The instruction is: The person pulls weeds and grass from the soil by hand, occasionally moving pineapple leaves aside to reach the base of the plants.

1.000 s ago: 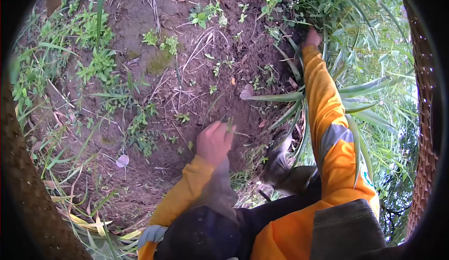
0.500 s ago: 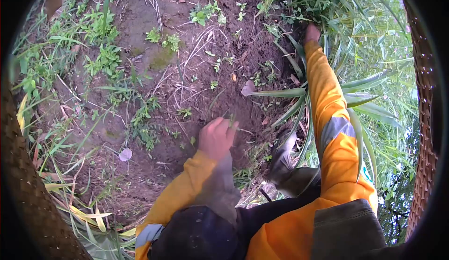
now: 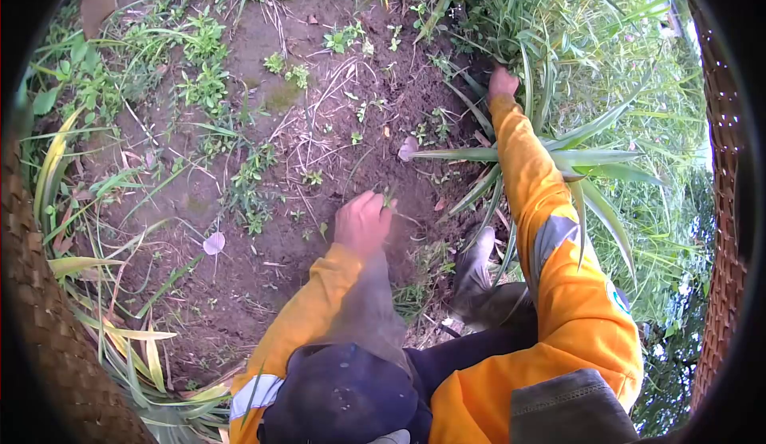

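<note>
My left hand (image 3: 365, 222) is low over the brown soil (image 3: 319, 177), left of my boots. Its fingers are curled together around a small green weed (image 3: 388, 198), whose leaves poke out at the fingertips. My right hand (image 3: 503, 83) reaches far forward to the foot of the grass and weeds (image 3: 499, 29) at the soil's edge. Only the back of that hand shows; its fingers are hidden in the leaves.
A spiky long-leaved plant (image 3: 558, 157) spreads under and around my right forearm. Small weeds (image 3: 254, 181) and dry stalks dot the soil. A pale round leaf (image 3: 214, 243) is at the left. A boot (image 3: 476, 268) stands near the bottom. Woven brim edges frame both sides.
The view has shifted, so the spiky plant and my right arm appear further left and my right hand lower. My left hand remains closed near the same patch of soil.
</note>
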Demonstrator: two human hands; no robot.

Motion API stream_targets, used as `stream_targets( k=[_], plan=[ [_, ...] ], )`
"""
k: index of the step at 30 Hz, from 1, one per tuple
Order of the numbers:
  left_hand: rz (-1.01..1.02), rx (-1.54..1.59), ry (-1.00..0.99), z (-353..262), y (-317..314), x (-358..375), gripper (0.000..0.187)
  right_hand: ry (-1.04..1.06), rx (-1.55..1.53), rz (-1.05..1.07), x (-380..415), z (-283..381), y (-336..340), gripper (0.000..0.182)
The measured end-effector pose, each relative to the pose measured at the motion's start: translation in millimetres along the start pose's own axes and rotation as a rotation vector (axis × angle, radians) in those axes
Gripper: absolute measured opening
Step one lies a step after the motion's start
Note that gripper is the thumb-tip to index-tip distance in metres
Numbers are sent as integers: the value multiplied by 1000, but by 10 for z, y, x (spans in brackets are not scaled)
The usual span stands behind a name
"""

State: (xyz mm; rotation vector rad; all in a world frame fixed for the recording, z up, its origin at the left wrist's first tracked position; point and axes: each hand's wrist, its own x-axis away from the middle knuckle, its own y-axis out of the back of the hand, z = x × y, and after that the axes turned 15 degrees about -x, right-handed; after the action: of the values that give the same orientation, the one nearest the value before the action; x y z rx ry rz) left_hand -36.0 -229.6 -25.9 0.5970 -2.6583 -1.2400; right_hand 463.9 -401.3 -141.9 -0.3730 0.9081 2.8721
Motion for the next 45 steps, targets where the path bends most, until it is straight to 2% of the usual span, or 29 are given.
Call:
stream_targets(
  k=[3,4,6,7,9,10,12,14,16,19,21,22,23,25,26,28,30,31,32,34,35,36,37,39,40,41,43,45],
  plan=[
    [-14,2,38,-16,59,-1,31,-360,-398,-243,569,1013,291,54],
    [-6,-7,34,-32,41,16,31,-206,-466,-256,606,1014,379,49],
    [-9,-27,30,-15,4,-3,31,-197,-477,-258,534,1167,542,44],
    [-12,-29,33,-24,-7,-26,31,-351,-420,-258,422,1337,639,43],
    [-13,-42,49,-25,-11,-10,31,-431,-418,-318,248,1657,750,48],
    [-41,-32,48,-4,-36,-1,30,-442,-645,-247,265,1989,877,55],
    [-6,-19,65,-9,-7,-6,30,-163,-811,-257,174,1984,783,62],
    [11,-16,74,-22,19,-5,29,54,-733,-228,191,1848,621,67],
    [0,-22,60,-27,13,-13,29,-28,129,113,216,1837,710,81],
    [-13,-22,70,-11,1,-17,28,-454,-367,-157,282,1849,518,74],
    [-34,-13,95,-27,-18,29,30,-62,-465,34,786,1860,305,65],
    [-33,-18,80,-33,-4,11,30,67,-364,-13,806,1694,163,57],
    [-33,-24,52,-34,17,-9,31,34,-361,11,726,1560,109,55],
    [-45,-17,56,-34,31,-66,33,-79,-556,59,689,1724,62,50],
    [-57,-10,65,-41,35,-47,33,-26,-592,121,742,1784,8,48],
    [-61,-9,58,-56,55,26,31,109,-461,374,833,1827,9,54],
    [-122,-24,73,-33,16,-9,27,-451,-699,409,791,1974,50,65],
    [-161,-39,67,-25,-2,-23,23,-536,-696,506,871,1964,-41,62],
    [-186,-53,47,-13,-13,-24,20,175,-281,686,957,1903,-30,68],
    [-224,-80,14,-64,51,16,22,171,-252,746,1027,2025,5,56],
    [-262,-99,11,-113,107,0,27,231,-344,707,1185,2144,-20,51],
    [-298,-126,5,-155,212,-27,33,328,-275,828,1409,2257,-20,43],
    [-357,-183,-87,-196,315,-46,37,415,-200,937,1665,2334,32,36],
    [-465,-280,-292,-318,545,-133,47,743,302,1214,2182,2656,190,27],
    [-438,-328,-342,-379,706,-223,50,892,372,1418,2399,2740,219,23],
    [-412,-378,-391,-438,909,-324,53,1182,-116,1044,2778,2521,245,25],
    [-212,-530,-402,-498,1311,-548,53,1221,69,1206,3194,2414,182,24],
    [-55,-746,-326,-217,1468,-517,58,1180,174,1355,3310,2482,190,24]
  ],
)
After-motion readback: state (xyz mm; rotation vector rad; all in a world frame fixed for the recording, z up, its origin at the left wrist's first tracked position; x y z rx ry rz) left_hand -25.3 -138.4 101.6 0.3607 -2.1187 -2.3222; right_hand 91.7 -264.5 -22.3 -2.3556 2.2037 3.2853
